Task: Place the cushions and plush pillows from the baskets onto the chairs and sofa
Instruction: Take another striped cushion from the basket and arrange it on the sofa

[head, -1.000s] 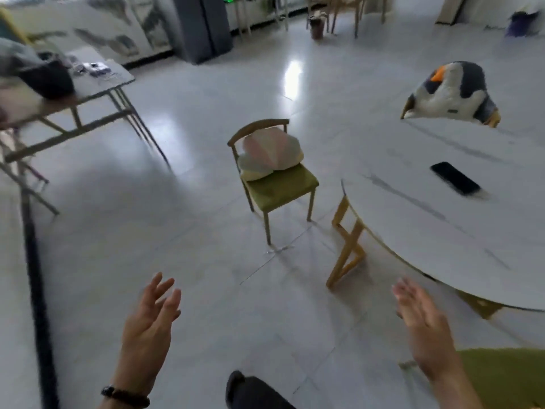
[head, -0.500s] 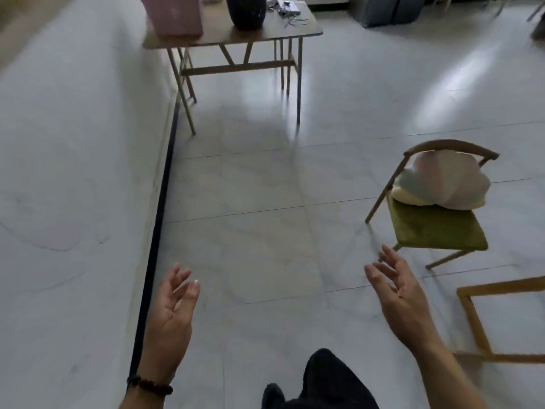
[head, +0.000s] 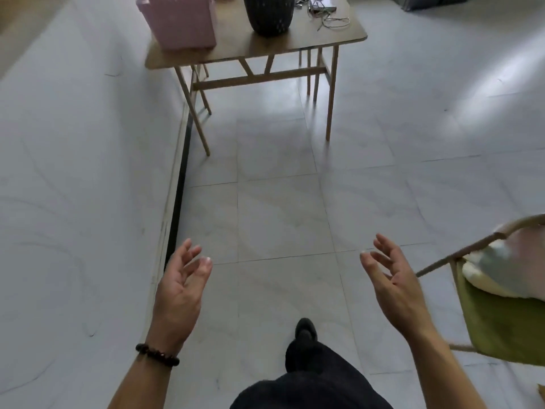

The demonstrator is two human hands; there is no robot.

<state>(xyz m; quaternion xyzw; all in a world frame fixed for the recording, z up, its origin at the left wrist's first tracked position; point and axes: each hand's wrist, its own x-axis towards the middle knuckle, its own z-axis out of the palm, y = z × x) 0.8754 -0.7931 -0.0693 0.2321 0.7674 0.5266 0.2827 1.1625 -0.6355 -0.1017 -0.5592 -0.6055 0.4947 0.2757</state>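
A pink basket (head: 182,22) and a dark round basket (head: 269,13) stand on a wooden table (head: 318,45) at the top of the view; their contents are cut off by the frame's top edge. At the right edge a green-seated wooden chair (head: 501,320) carries a pastel shell-shaped cushion (head: 507,270). My left hand (head: 181,290) and my right hand (head: 392,287) hang in front of me over the floor, fingers relaxed, palms facing each other, both holding nothing.
Cables and small items (head: 327,16) lie on the table's right part. A pale wall (head: 73,202) with a dark baseboard (head: 178,202) runs along the left. Grey tiled floor (head: 280,202) stretches between me and the table. My leg and shoe (head: 305,335) show below.
The view has swung left from the white round table and penguin plush toward the basket table, which is closer now. The chair has slid to the right edge. Both hands stay empty.
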